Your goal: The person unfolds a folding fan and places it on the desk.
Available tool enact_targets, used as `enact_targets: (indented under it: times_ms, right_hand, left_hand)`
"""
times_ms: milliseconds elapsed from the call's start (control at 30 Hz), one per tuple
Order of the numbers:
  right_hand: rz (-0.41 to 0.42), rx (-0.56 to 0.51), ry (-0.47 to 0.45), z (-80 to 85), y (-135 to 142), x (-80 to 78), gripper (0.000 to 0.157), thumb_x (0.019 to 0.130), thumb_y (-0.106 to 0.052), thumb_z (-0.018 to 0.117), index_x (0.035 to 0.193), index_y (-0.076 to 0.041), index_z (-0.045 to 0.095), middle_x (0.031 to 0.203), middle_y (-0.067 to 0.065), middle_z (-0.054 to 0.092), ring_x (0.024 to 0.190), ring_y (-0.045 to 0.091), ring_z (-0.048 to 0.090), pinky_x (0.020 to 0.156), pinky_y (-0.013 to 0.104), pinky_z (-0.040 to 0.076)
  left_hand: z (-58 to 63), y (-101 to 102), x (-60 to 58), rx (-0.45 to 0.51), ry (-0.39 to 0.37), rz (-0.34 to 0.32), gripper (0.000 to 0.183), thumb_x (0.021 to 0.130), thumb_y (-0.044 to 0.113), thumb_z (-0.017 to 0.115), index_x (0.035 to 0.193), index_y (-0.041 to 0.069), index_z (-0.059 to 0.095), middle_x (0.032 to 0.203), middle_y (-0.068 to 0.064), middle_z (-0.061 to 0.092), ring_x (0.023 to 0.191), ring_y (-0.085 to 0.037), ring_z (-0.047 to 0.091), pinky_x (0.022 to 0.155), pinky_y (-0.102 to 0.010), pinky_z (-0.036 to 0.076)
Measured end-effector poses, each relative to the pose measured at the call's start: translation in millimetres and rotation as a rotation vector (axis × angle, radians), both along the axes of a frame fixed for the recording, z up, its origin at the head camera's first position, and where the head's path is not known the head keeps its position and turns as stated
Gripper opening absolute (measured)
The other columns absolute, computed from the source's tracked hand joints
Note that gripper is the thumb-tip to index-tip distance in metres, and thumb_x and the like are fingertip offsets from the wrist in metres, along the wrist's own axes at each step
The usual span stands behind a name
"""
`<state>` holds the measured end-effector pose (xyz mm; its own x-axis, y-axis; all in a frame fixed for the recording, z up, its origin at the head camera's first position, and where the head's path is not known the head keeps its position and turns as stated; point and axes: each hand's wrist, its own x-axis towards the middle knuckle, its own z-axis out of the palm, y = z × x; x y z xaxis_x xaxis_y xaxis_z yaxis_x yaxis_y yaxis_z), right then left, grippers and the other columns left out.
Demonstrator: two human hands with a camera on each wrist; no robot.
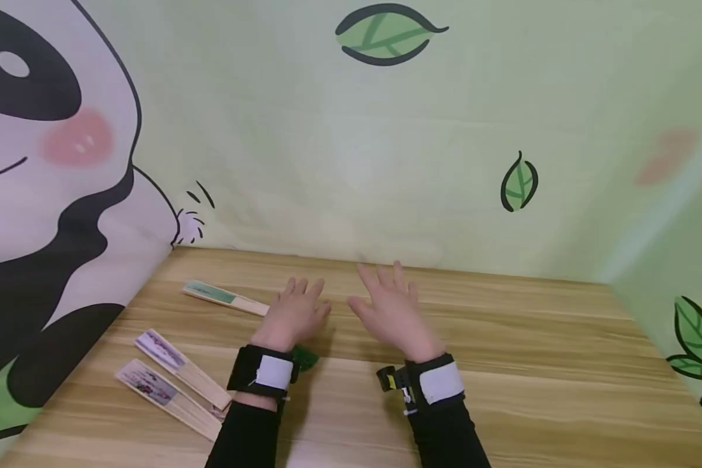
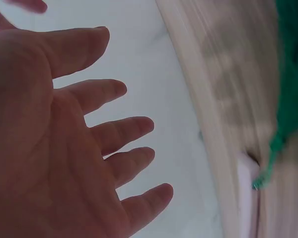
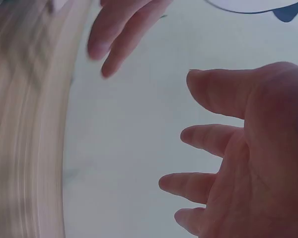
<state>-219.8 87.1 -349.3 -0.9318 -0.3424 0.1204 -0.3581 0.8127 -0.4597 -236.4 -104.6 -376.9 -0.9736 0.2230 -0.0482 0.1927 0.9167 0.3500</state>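
Both hands are held out over the wooden table with fingers spread and nothing in them. My left hand (image 1: 292, 315) is above the inner end of a closed folding fan (image 1: 213, 292) with a green panel, hiding part of it. That fan's green tassel (image 1: 305, 357) shows beside the left wrist; in the left wrist view the tassel (image 2: 293, 74) trails from the fan's pale end (image 2: 247, 198). My right hand (image 1: 394, 315) hovers to the right of the left hand, its palm (image 3: 268, 163) bare in the right wrist view.
Two more closed folding fans, one with a purple panel (image 1: 162, 349) and one with a dark floral panel (image 1: 146, 382), lie at the left front beside the left forearm. A pale green backdrop (image 1: 304, 162) with a printed panda and leaves rises behind the table (image 1: 532, 338).
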Motion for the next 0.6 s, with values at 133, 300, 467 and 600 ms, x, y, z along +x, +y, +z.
enact_targets:
  times_ms: [133,300,467,600]
  right_hand:
    - [0.023,-0.063,-0.040,-1.4,-28,-4.5,0.062,0.100,-0.043,0.045,0.151,-0.014,0.027,0.154,0.025,0.024,0.143,0.039,-0.006,0.110,0.067,0.001]
    - [0.043,-0.079,-0.100,-7.7,-56,-11.4,0.060,0.100,-0.044,0.042,0.152,-0.018,0.026,0.155,0.022,0.024,0.143,0.038,-0.006,0.112,0.064,-0.001]
    - [0.086,-0.085,-0.142,-15.2,-81,-15.5,0.054,0.102,-0.038,0.040,0.151,-0.019,0.029,0.155,0.020,0.026,0.143,0.040,-0.002,0.112,0.064,0.002]
    - [0.132,-0.057,-0.154,-21.1,-101,-17.6,0.050,0.103,-0.035,0.040,0.149,-0.017,0.033,0.153,0.017,0.032,0.143,0.042,0.006,0.111,0.066,0.008]
  left_hand:
    - [-4.4,-22,6.6,0.031,0.011,0.045,0.056,0.101,0.034,0.044,0.148,0.005,0.032,0.150,-0.030,0.030,0.140,-0.047,0.017,0.108,-0.067,0.019]
    - [-7.6,-57,11.8,0.083,-0.005,0.106,0.057,0.101,0.031,0.043,0.146,-0.001,0.031,0.147,-0.034,0.031,0.137,-0.050,0.019,0.108,-0.065,0.022]
    - [-4.4,-84,15.7,0.117,-0.035,0.170,0.054,0.101,0.026,0.040,0.140,-0.010,0.036,0.140,-0.034,0.041,0.130,-0.050,0.034,0.106,-0.060,0.030]
    - [-2.4,-93,17.5,0.132,-0.082,0.206,0.053,0.100,0.025,0.039,0.139,-0.012,0.037,0.141,-0.033,0.041,0.129,-0.047,0.037,0.107,-0.058,0.031]
